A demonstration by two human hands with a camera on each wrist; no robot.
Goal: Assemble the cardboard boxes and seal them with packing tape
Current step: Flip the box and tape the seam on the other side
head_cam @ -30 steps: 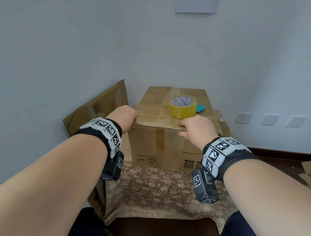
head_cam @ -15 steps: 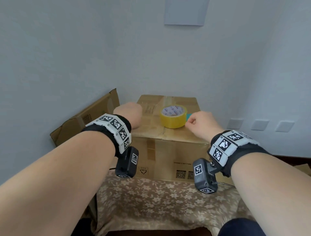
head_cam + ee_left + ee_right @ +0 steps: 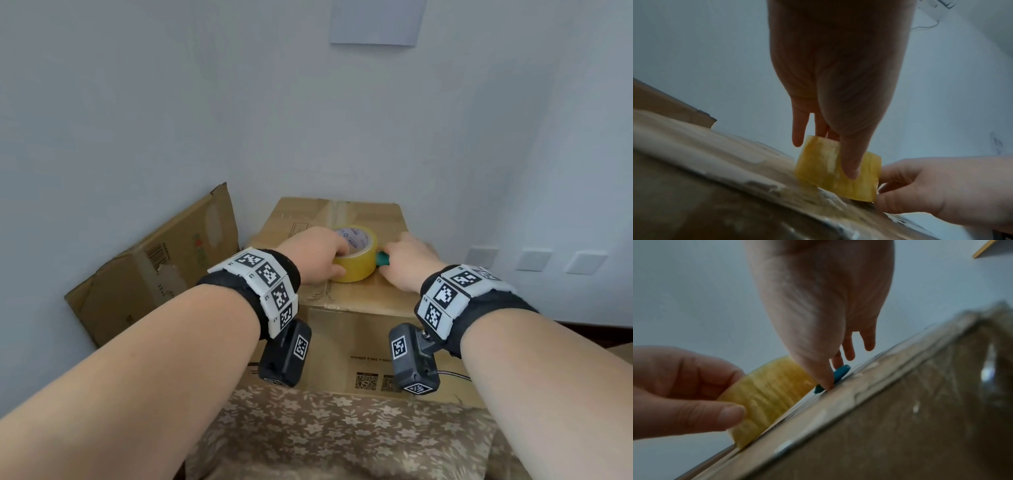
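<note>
A closed cardboard box [image 3: 346, 310] is sitting under both hands on a flower-patterned cloth [image 3: 342, 435]; a flattened box [image 3: 154, 270] is leaning on the wall beyond the left fingers. The left hand [image 3: 313, 255] is gripping the yellow tape roll [image 3: 358, 265] on the box top, fingers curled round its rim. The right hand [image 3: 409, 265] is pinching a small teal piece [image 3: 383, 263] just beside the roll.

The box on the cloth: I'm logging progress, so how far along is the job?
Done: the cardboard box stands assembled, flaps closed, tape on its seam. In hand: the left hand grips the yellow tape roll; the right hand pinches the teal tool. Left: the flattened box against the wall.
</note>
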